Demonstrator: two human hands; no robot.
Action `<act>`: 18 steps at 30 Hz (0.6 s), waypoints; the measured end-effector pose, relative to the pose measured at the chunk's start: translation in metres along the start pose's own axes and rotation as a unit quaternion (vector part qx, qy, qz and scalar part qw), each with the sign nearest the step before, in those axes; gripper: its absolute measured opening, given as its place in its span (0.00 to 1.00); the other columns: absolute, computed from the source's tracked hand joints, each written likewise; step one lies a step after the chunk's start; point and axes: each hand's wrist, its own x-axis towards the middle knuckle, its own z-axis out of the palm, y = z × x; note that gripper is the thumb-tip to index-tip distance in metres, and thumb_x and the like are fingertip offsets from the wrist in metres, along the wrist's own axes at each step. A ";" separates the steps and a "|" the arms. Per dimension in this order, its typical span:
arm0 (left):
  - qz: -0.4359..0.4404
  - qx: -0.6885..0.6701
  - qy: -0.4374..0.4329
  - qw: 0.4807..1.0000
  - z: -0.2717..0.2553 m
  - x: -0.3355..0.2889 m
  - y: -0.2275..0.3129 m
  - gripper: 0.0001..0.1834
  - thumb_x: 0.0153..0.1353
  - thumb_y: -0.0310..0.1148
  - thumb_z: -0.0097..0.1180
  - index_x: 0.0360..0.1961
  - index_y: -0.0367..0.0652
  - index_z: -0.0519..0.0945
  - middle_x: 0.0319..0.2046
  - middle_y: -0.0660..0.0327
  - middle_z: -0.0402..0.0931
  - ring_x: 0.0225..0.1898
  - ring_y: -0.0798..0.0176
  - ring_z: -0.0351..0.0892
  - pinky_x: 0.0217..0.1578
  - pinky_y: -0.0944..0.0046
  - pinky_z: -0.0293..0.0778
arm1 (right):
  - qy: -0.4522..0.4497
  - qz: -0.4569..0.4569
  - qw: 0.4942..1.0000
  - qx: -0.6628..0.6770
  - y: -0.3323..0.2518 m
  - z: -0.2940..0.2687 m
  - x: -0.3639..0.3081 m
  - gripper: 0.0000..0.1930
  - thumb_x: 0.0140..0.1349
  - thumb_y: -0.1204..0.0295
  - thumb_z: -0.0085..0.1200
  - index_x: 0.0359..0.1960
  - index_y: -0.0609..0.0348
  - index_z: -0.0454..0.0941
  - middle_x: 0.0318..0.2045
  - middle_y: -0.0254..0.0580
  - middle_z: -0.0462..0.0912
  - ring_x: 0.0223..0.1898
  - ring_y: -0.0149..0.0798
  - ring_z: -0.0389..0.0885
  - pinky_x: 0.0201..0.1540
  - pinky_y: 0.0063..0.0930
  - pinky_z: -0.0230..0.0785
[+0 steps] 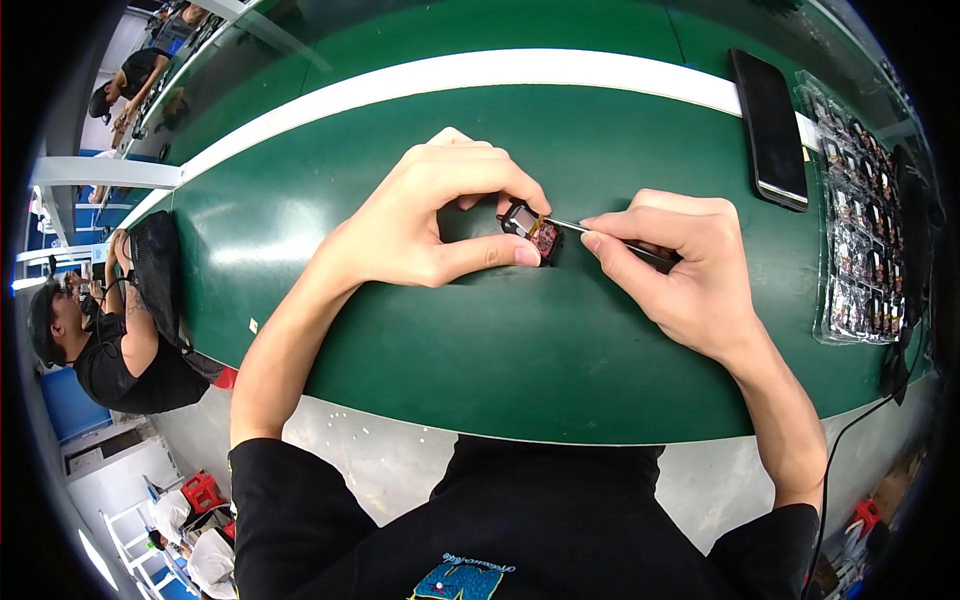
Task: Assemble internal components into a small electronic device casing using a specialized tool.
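Between the thumb and fingers of my left hand [425,205] is a small black electronic module [531,229], open on its upper side. A silvery rectangular part and a reddish circuit board show inside it. My right hand [690,260] is closed in a pinch around a thin tool with a dark handle and a metal shaft [570,225], which looks like tweezers or a small screwdriver; I cannot tell which. Its tip touches or nearly touches the module's right edge. Both hands are just above the green tabletop [480,350].
A black smartphone [768,130] lies at the far right, partly across the white strip [480,75]. Beside it, a clear plastic tray [858,215] holds several small electronic parts. A black cable [845,440] hangs at the right edge. A seated person [120,330] is at the left end.
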 end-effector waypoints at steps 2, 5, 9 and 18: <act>0.004 0.003 0.000 1.000 0.000 0.000 0.000 0.22 0.51 0.36 0.84 0.48 0.45 0.94 0.37 0.66 0.90 0.33 0.63 0.78 0.46 0.61 0.69 | 0.003 -0.002 1.000 -0.001 -0.001 0.000 -0.001 0.03 0.63 0.81 0.70 0.38 0.65 0.93 0.20 0.41 0.81 0.18 0.33 0.76 0.23 0.32 0.62; 0.010 0.003 0.001 1.000 0.000 0.001 0.000 0.21 0.52 0.35 0.84 0.47 0.45 0.93 0.36 0.66 0.89 0.33 0.63 0.79 0.46 0.61 0.69 | 0.005 0.003 1.000 -0.007 -0.003 0.000 0.000 0.03 0.63 0.81 0.71 0.37 0.65 0.93 0.20 0.41 0.81 0.18 0.33 0.77 0.23 0.32 0.64; 0.007 -0.003 0.004 1.000 0.001 0.001 0.001 0.21 0.51 0.35 0.84 0.47 0.45 0.93 0.35 0.65 0.89 0.33 0.62 0.78 0.46 0.61 0.69 | 0.011 0.001 1.000 -0.001 -0.001 0.000 -0.001 0.03 0.62 0.81 0.71 0.37 0.65 0.93 0.20 0.42 0.80 0.18 0.35 0.77 0.23 0.33 0.64; 0.007 -0.001 0.010 1.000 0.003 0.000 -0.002 0.22 0.50 0.36 0.84 0.46 0.44 0.93 0.36 0.65 0.89 0.33 0.63 0.77 0.46 0.61 0.68 | 0.008 -0.016 1.000 -0.006 -0.001 0.002 -0.001 0.04 0.61 0.82 0.71 0.37 0.65 0.92 0.20 0.42 0.79 0.18 0.37 0.77 0.22 0.33 0.63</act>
